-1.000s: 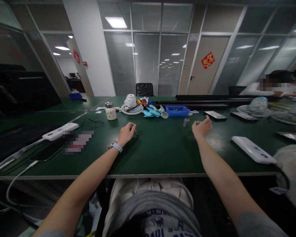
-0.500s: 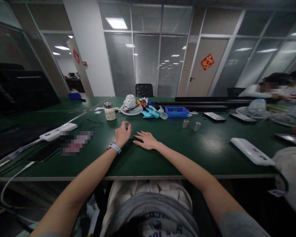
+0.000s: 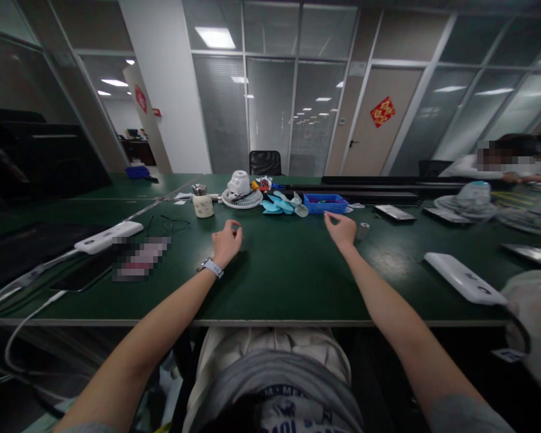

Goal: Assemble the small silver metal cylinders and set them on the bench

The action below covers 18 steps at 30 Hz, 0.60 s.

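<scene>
1. At about two o'clock from the bare middle of the green tabletop (image 3: 279,282), see a small grey cylinder (image 3: 363,230), upright, just beside the right hand (image 3: 344,231). Cannot tell whether touching it or apart.
2. Judging by the metallic look, probably stiff and hard, rather heavy for its bulk, and not easily dented. Likely smooth enough to slip in a loose pinch, and likely to roll if tipped.
3. Best held round the side wall, just below the top rim, with thumb and forefinger on opposite faces; keep clear of the top face to avoid tilting it.
4. Also at two o'clock, in the right hand, note thumb and forefinger curved toward each other, short of the blue tray (image 3: 327,208) at one o'clock. Cannot tell whether gripping anything, with the palm side hidden.
5. At ten o'clock, in the left hand (image 3: 228,245), note fingers loosely curled above the tabletop, with nothing visibly held. Cannot tell whether closed round something small; nearest to the cream flask (image 3: 203,205), but clearly apart from it.
</scene>
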### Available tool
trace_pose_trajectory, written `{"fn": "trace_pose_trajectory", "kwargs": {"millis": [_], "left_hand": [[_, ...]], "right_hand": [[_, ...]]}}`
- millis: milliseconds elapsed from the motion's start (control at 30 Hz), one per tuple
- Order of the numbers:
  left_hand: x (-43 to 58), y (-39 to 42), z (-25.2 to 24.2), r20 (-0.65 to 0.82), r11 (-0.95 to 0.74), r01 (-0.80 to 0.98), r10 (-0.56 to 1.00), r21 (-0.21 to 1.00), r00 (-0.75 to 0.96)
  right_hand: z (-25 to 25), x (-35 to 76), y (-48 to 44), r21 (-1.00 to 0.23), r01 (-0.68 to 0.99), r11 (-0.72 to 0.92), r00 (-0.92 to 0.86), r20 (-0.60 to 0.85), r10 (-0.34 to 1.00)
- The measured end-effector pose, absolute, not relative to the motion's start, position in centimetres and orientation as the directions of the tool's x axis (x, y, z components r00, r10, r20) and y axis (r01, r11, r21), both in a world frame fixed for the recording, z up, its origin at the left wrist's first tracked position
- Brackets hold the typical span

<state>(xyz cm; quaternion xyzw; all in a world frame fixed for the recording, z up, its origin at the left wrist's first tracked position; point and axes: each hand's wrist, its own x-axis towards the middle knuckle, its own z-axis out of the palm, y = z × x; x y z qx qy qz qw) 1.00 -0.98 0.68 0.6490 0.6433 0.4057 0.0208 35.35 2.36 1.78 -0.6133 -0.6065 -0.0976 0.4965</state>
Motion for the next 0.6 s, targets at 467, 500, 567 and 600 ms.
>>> {"fn": "trace_pose_trajectory", "kwargs": {"millis": [467, 500, 567, 600], "left_hand": [[1.0, -0.9, 0.6, 0.47, -0.152, 0.816, 0.868, 0.558, -0.159], [1.0, -0.9, 0.6, 0.467, -0.15, 0.816, 0.869, 0.558, -0.16], [1.0, -0.8, 0.6, 0.464, -0.145, 0.815, 0.87, 0.562, -0.165], [1.0, -0.8, 0.6, 0.463, -0.144, 0.813, 0.87, 0.564, -0.167]], "right_hand": [[-1.2, 47.0, 3.6, -0.483, 0.848, -0.219, 0.517, 0.657, 0.548], [-1.3, 47.0, 3.6, -0.484, 0.85, -0.206, 0.51, 0.663, 0.548], [-1.4, 46.9, 3.6, -0.485, 0.855, -0.185, 0.5, 0.672, 0.546], [-1.4, 46.9, 3.6, -0.485, 0.856, -0.179, 0.496, 0.674, 0.548]]}}
